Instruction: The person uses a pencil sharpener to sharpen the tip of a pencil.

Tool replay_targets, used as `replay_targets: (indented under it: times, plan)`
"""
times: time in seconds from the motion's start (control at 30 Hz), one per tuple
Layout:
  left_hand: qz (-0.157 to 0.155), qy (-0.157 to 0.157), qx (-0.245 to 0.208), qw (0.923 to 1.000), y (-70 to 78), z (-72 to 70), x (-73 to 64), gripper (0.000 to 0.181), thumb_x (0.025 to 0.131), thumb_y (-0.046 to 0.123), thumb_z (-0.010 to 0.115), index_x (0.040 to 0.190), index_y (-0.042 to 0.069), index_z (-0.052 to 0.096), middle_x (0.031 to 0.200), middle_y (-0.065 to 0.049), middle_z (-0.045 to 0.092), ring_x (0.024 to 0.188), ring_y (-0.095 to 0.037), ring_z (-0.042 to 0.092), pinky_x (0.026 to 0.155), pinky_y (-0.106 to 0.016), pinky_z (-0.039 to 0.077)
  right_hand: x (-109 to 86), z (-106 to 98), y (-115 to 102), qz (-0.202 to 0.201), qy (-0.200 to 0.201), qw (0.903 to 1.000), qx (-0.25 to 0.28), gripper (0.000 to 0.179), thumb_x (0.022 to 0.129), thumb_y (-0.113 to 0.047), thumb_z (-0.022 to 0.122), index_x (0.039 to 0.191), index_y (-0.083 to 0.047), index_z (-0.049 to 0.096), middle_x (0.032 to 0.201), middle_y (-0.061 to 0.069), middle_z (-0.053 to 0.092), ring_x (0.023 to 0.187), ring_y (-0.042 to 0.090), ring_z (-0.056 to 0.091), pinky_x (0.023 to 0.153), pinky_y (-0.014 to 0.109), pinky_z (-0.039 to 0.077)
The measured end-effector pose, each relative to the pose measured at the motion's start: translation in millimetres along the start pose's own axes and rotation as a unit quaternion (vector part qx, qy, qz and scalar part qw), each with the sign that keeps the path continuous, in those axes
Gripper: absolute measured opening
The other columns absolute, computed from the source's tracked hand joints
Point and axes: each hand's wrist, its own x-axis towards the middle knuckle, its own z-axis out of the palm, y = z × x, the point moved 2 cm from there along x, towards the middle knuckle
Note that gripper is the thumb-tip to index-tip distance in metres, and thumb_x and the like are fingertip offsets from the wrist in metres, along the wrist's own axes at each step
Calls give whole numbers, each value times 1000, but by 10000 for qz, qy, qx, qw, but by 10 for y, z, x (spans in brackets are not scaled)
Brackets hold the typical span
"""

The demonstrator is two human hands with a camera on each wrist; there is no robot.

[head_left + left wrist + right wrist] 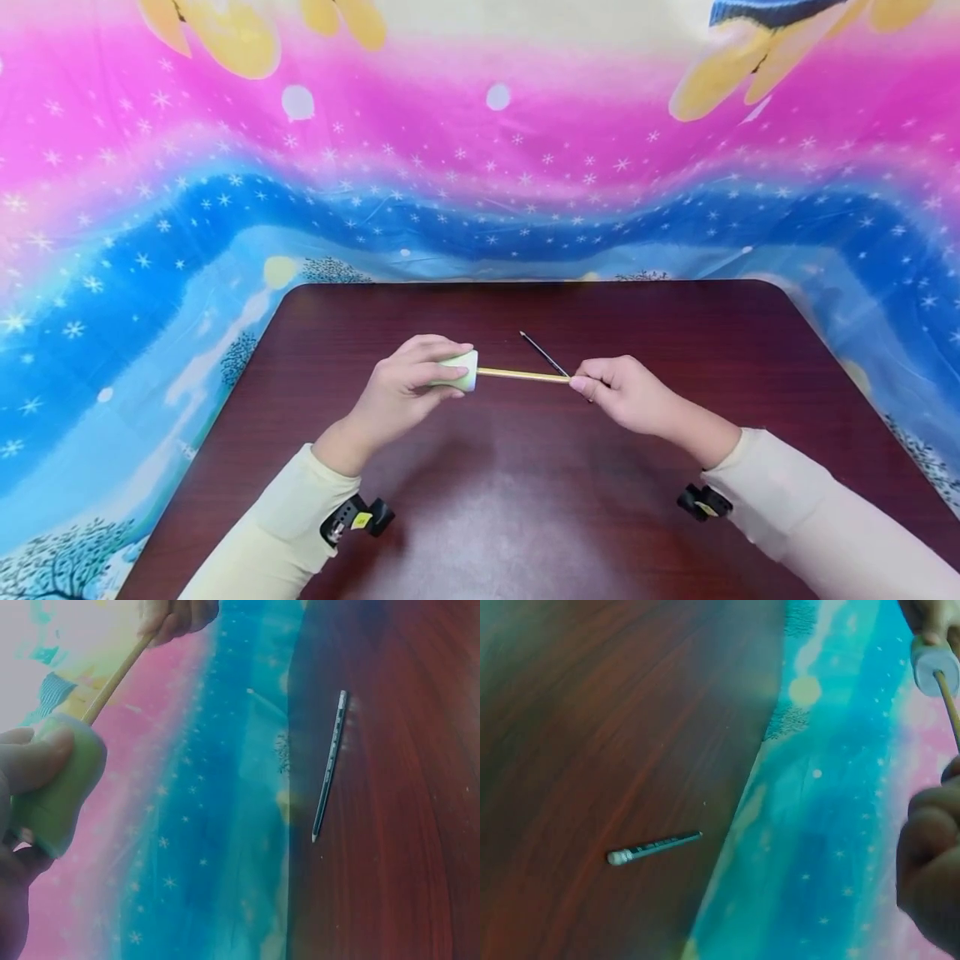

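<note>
Between the fingers and thumb of my left hand (pixel 401 379) is a small green pencil sharpener (pixel 84 776) with a whitish end face, held sideways above the table. A yellow pencil (pixel 522 375) sticks into the hole in that face; its inserted tip is hidden. The other end of this pencil is pinched by my right hand (pixel 630 398), thumb against curled fingers. On the table beyond lies a dark pencil (pixel 542 352) with a pale eraser end, touched by neither hand. The right wrist view shows the same dark pencil (pixel 660 845) whole.
The dark reddish-brown wooden table (pixel 360 325) has rounded far corners. A pink and blue patterned cloth (pixel 480 183) hangs behind and around it. Each sleeve cuff carries a black wrist camera, one on the left (pixel 356 518) and one on the right (pixel 705 502).
</note>
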Motion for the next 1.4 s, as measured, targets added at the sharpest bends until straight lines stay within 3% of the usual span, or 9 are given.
replay_targets:
  times: [0.1, 0.2, 0.4, 0.6, 0.8, 1.0, 1.07, 1.17, 1.4]
  plan:
    - [82, -56, 2, 10000, 3, 21, 13, 34, 62, -8, 84, 92, 5, 76, 109, -15, 70, 105, -29, 59, 84, -29, 54, 24, -38, 25, 844, -579, 9931, 564, 29, 98, -11, 54, 69, -11, 53, 53, -10, 32, 46, 3, 28, 44, 23, 25]
    - [-99, -64, 25, 9999, -14, 49, 16, 34, 62, -8, 85, 93, 3, 76, 108, -15, 70, 105, -28, 60, 84, -27, 54, 53, -81, 28, 1150, -823, 9892, 381, 27, 99, -14, 52, 74, -10, 58, 54, -7, 37, 47, 5, 33, 46, 24, 30]
    - [-1056, 47, -14, 9944, -54, 55, -19, 32, 66, -5, 84, 97, -1, 75, 112, -13, 70, 109, -28, 60, 87, -19, 50, 63, -117, 18, 231, 140, 9860, -1645, 26, 92, -22, 65, 115, -10, 67, 84, -2, 62, 68, 11, 53, 64, 32, 46]
    - [-1553, 192, -204, 9875, -83, 32, -38, 33, 69, -3, 83, 101, 0, 75, 114, -12, 69, 111, -26, 60, 81, -17, 51, 15, -68, 96, -1798, 1896, 9091, -3245, 24, 95, -26, 62, 110, -9, 68, 80, 1, 60, 63, 15, 55, 47, 33, 45]
    - [-1886, 140, -628, 9799, -82, 38, -56, 33, 70, -4, 82, 102, -1, 74, 115, -13, 68, 110, -26, 60, 71, -19, 52, 32, 2, 137, -3012, 2634, 8331, -3818, 30, 104, -26, 45, 96, -7, 66, 70, 4, 50, 52, 20, 44, 36, 29, 32]
    - [-2291, -32, -866, 9695, -79, 22, -66, 35, 71, -4, 82, 104, -1, 73, 116, -12, 68, 109, -24, 61, 74, -22, 53, 39, 50, 159, -3461, 2777, 8059, -3920, 29, 103, -20, 44, 86, -6, 62, 61, 2, 38, 47, 18, 28, 35, 27, 21]
    - [-2366, -99, -866, 9677, -84, 21, -72, 34, 71, -3, 82, 104, -1, 73, 116, -12, 68, 108, -24, 61, 75, -23, 53, 31, 64, 141, -3543, 2732, 8079, -3835, 28, 102, -19, 44, 84, -6, 61, 60, 1, 39, 46, 17, 30, 35, 27, 23]
    - [-2358, -163, -852, 9679, -83, 19, -80, 33, 71, -4, 82, 103, -1, 73, 116, -13, 68, 108, -25, 61, 74, -23, 54, 8, 76, 94, -3503, 2491, 8293, -3572, 29, 102, -19, 43, 84, -6, 61, 59, -1, 45, 45, 15, 37, 35, 27, 31]
    - [-1784, -162, -488, 9826, -62, 22, -84, 34, 68, -4, 83, 100, -1, 74, 114, -13, 69, 110, -26, 61, 85, -21, 51, -50, 58, 11, -2151, 1304, 9393, -2333, 18, 100, -20, 54, 87, -11, 63, 67, -9, 57, 54, 1, 45, 49, 22, 42]
